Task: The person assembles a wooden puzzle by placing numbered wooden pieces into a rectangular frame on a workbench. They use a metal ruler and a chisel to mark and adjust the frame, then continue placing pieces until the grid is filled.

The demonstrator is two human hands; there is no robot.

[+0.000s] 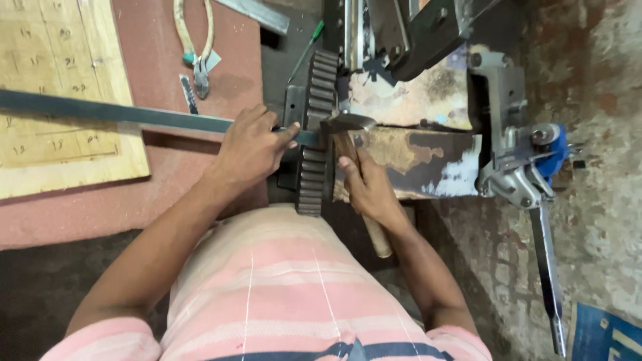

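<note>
Your left hand (251,147) is closed over the long flat steel strip (120,113), pressing it just beside the dark toothed gear (314,134). Your right hand (368,190) grips the wooden-handled hammer (351,134), its head resting at the strip's end, which already sits in the machine. Above your left hand lie pale-handled pliers (197,50); beyond it, a numbered plywood board (60,100); far below your right, a blue sign (605,334).

wall: we see bare, stained plaster (595,87) on rt
bench: reddish top (160,194), wood board (60,87) w/ pencil marks
floor: dark, worn concrete (33,294)
light: dim, flat
</note>
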